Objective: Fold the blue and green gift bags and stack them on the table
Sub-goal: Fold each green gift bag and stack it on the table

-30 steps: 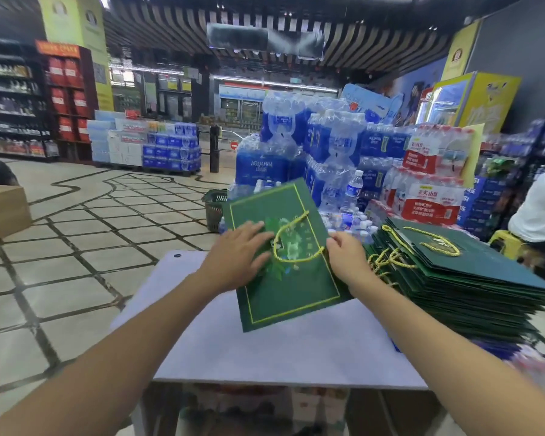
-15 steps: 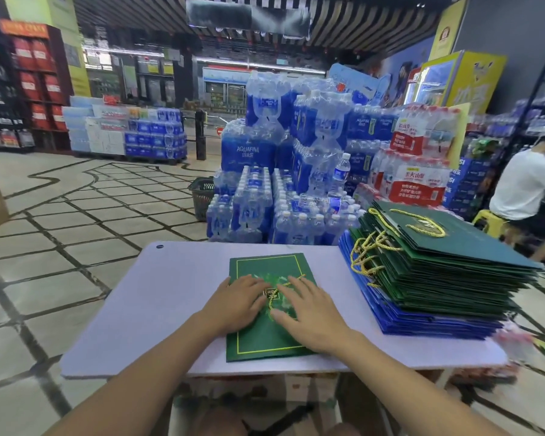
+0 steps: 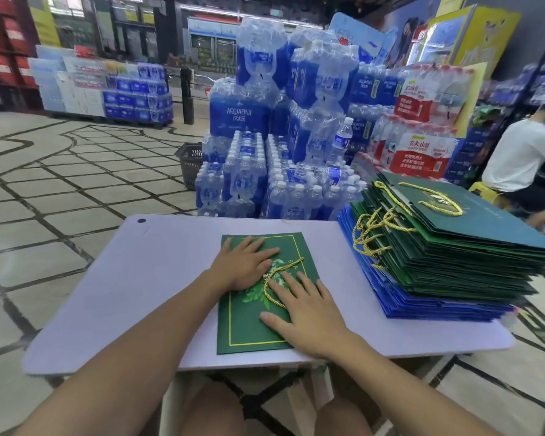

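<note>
The green gift bag [image 3: 255, 328] lies flat in the middle of the tabletop [image 3: 139, 278], its long side running away from the viewer. A second ago it was held tilted up off the surface. Half a second ago it was already down, with both hands close together over its centre.

Now the hands have spread apart along the bag. The left hand [image 3: 244, 262] has slid to the bag's upper left part and presses there with straight, splayed fingers. The right hand [image 3: 306, 313] has drawn back to the lower right part, also flat, palm down. Neither hand grips anything. The gold cord handle [image 3: 282, 278] loops on the bag's face between them, and the right fingertips lie over part of it.

At the right of the frame the stack [image 3: 453, 247] of folded green bags stays on the blue bags [image 3: 422, 305], unchanged and apart from the hands.
</note>
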